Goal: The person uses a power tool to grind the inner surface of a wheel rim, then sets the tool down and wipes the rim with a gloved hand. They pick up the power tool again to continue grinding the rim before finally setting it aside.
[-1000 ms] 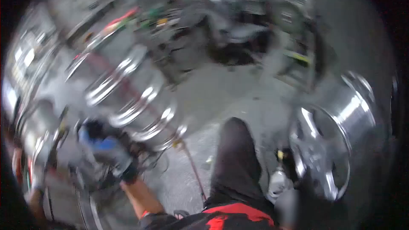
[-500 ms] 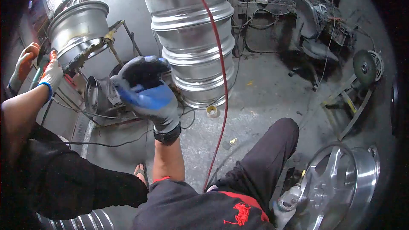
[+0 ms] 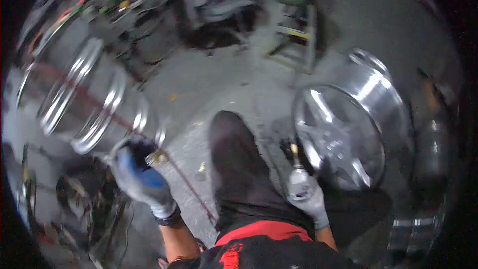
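My left hand (image 3: pixel 142 177), in a grey and blue glove, is raised at the left, blurred by motion. Its fingers look loosely curved, with nothing visible held in them. Behind it in this view are a stack of bare metal wheel rims (image 3: pixel 97 99) and a red hose (image 3: pixel 186 182). My right hand (image 3: pixel 316 204), also gloved, is wrapped round a silver die grinder (image 3: pixel 298 184) with a slim shaft and yellow tip. That tip points up beside a shiny spoked wheel rim (image 3: pixel 333 144), which stands tilted to the right of my knee.
A bench grinder on a stand (image 3: pixel 294 25) is at the back, with a grey chair (image 3: pixel 219 10) to its left. The concrete floor (image 3: pixel 199 99) runs between the rims. A dark cylinder (image 3: pixel 433 144) stands at the far right.
My view has swung to the right and down, so the rim stack now sits at the left. The co-worker's gloved hands have left view. The die grinder stays in my right hand.
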The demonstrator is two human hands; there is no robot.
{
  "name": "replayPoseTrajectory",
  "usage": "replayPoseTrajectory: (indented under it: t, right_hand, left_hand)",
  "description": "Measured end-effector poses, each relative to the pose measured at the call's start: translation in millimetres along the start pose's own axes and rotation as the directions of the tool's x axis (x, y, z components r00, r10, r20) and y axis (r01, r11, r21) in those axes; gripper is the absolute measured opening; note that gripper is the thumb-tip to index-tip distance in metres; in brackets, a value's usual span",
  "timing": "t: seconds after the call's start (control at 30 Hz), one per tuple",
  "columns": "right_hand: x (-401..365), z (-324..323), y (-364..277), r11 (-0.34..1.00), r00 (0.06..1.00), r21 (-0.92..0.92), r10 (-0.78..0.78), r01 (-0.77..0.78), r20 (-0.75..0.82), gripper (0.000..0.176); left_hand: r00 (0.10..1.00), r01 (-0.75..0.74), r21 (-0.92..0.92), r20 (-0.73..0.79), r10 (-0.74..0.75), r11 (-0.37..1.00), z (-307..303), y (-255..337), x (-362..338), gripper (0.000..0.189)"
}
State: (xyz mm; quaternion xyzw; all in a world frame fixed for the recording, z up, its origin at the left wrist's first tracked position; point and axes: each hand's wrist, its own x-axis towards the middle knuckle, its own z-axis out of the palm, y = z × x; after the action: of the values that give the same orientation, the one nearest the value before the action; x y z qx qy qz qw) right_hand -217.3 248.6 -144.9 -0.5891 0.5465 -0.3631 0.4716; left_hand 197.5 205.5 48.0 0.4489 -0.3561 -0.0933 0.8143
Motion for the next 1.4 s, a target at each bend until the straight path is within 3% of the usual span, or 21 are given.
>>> replayPoseTrajectory:
  t: [0.03,0.1,0.17,0.23,0.3,0.37,0.43,0.47,0.7,0.77,0.9,0.93,1.03,1.07,1.1,1.13,1.17,1.2,1.23,1.3,1.4]
  right_hand:
    - [-2.9,-1.4,-10.0,0.890,0.982,-0.435,-0.180,0.135,-0.063,0.078]
    - [-6.9,4.9,-20.8,0.972,0.971,-0.220,-0.127,0.081,-0.202,0.072]
    - [-4.0,7.6,-29.3,0.966,0.968,-0.231,-0.162,0.116,-0.190,0.074]
    - [-4.3,6.9,-40.1,0.978,0.964,-0.142,-0.180,0.154,-0.197,0.071]
    - [-4.4,9.1,-19.3,0.858,0.912,-0.444,-0.368,0.259,-0.178,0.067]
    - [-9.8,10.0,-9.0,0.782,0.913,-0.581,-0.378,0.224,-0.156,0.063]
    - [-11.4,10.7,13.6,0.783,0.958,-0.601,-0.269,0.159,-0.096,0.063]
    - [-7.1,6.4,-9.1,0.876,0.961,-0.438,-0.263,0.200,-0.088,0.061]
    - [-3.6,6.1,-12.9,0.937,0.956,-0.279,-0.258,0.212,-0.139,0.064]
    - [-6.9,5.7,-19.6,0.965,0.970,-0.231,-0.168,0.124,-0.178,0.067]
    - [-6.5,4.2,-8.8,0.959,0.973,-0.258,-0.165,0.120,-0.159,0.075]
    - [-5.9,3.5,-9.6,0.965,0.981,-0.247,-0.130,0.092,-0.143,0.077]
    - [-5.9,2.5,-17.2,0.966,0.986,-0.251,-0.102,0.066,-0.134,0.080]
    - [-4.5,4.0,-24.1,0.962,0.982,-0.270,-0.090,0.044,-0.163,0.082]
    - [-1.6,6.0,-42.8,0.994,0.988,0.108,0.029,-0.013,-0.153,0.082]
    - [1.3,8.0,-60.7,0.881,0.987,0.463,0.146,-0.098,-0.069,0.082]
    - [0.6,6.8,-52.8,0.987,0.988,0.154,0.063,-0.041,-0.138,0.078]
    - [0.1,4.8,-37.3,0.984,0.979,-0.171,-0.071,0.039,-0.189,0.073]
    - [0.2,7.3,-34.6,0.994,0.978,-0.072,-0.093,0.081,-0.188,0.067]
    - [13.5,8.9,-23.7,0.980,0.976,0.055,-0.182,0.190,-0.121,0.060]
    - [18.1,-6.7,7.2,0.967,0.970,-0.104,-0.239,0.234,-0.038,0.058]
  left_hand:
    - [0.984,0.142,0.146,0.085,-0.156,0.979,39.3,-3.8,-14.0,0.026]
    - [0.849,-0.213,0.225,0.525,0.066,0.951,98.7,-21.8,-47.8,0.023]
    - [0.589,-0.298,0.009,0.789,0.176,0.955,147.3,-21.4,-70.5,0.033]
    - [0.495,-0.438,-0.155,0.781,0.381,0.886,190.2,-31.0,-87.8,0.039]
    - [0.501,-0.465,-0.196,0.745,0.440,0.863,229.7,-52.7,-101.9,0.041]
    - [0.508,-0.496,-0.236,0.701,0.500,0.835,260.0,-66.2,-110.3,0.044]
    - [0.403,-0.633,-0.311,0.650,0.644,0.709,283.1,-71.5,-117.1,0.044]
    - [0.371,-0.643,-0.334,0.651,0.662,0.689,290.2,-73.0,-123.5,0.046]
    - [0.162,-0.704,-0.422,0.688,0.708,0.571,319.2,-78.0,-135.4,0.050]
    - [0.158,-0.718,-0.392,0.713,0.683,0.576,323.1,-91.0,-132.0,0.051]
    - [0.294,-0.743,-0.231,0.730,0.617,0.628,326.4,-119.6,-125.9,0.046]
    - [0.410,-0.687,-0.132,0.741,0.531,0.715,327.7,-134.2,-128.5,0.043]
    - [0.649,-0.314,0.238,0.761,0.025,0.919,322.9,-188.2,-132.9,0.041]
    - [0.577,-0.138,0.486,0.748,-0.328,0.863,322.2,-180.5,-125.9,0.043]
    - [0.357,-0.657,0.388,0.915,-0.187,0.646,310.6,-221.9,-125.8,0.042]
    - [0.172,-0.757,0.278,0.958,-0.230,0.591,306.7,-236.5,-118.3,0.042]
    - [0.157,-0.783,0.234,0.971,-0.180,0.576,298.6,-239.4,-118.9,0.044]
    - [0.178,-0.813,0.130,0.984,0.028,0.567,288.3,-262.6,-119.0,0.043]
    - [0.179,-0.748,0.218,0.976,-0.126,0.627,286.4,-242.8,-107.7,0.043]
    - [0.629,-0.271,0.381,0.765,-0.137,0.884,288.2,-221.3,-89.3,0.045]
    - [0.554,-0.401,0.530,0.790,-0.263,0.747,271.1,-156.7,-19.1,0.042]
